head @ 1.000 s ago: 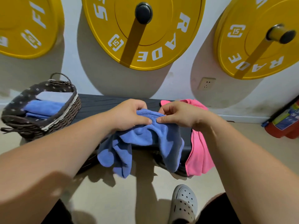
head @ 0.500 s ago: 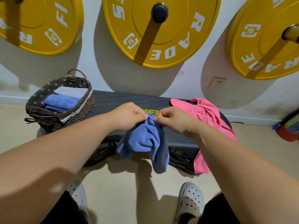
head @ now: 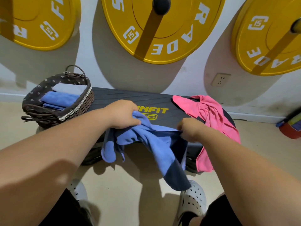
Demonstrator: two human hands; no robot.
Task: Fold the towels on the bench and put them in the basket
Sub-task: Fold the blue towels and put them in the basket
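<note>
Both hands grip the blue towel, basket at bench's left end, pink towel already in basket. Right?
No: head view shows the pink towel crumpled on the bench, right end, not in the basket. Left hand and right hand do grip the blue towel.

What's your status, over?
Gripping with left hand and right hand: crumpled blue cloth towel, over black bench. Beside it, crumpled pink cloth towel waiting. Nothing blocking brown woven basket.
</note>
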